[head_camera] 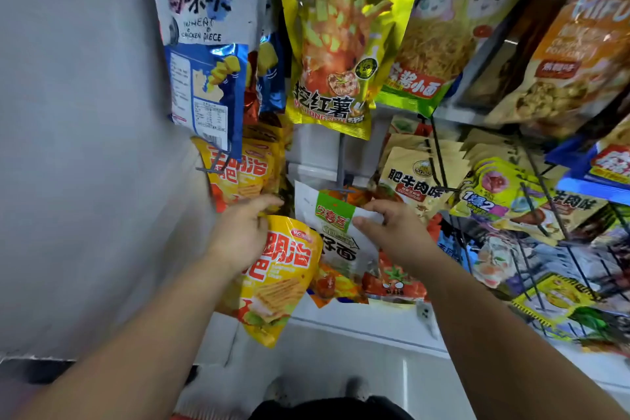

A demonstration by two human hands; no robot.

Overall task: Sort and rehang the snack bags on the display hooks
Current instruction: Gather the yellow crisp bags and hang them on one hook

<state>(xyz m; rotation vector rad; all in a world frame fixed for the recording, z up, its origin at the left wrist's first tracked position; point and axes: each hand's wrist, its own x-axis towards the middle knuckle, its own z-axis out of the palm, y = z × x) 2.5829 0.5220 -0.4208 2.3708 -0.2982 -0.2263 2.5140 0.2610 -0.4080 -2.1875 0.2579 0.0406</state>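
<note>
Rack (437, 153) ahead; hands (238, 235) (399, 232) grip yellow bag (283, 276), white bag (337, 249).

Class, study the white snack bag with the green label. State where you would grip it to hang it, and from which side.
Pinch the flat top edge of the white bag beside its green label, coming from the right, as the right hand does. That edge is thin and lies just under the hook; the yellow bag in the left hand crowds its left.
</note>
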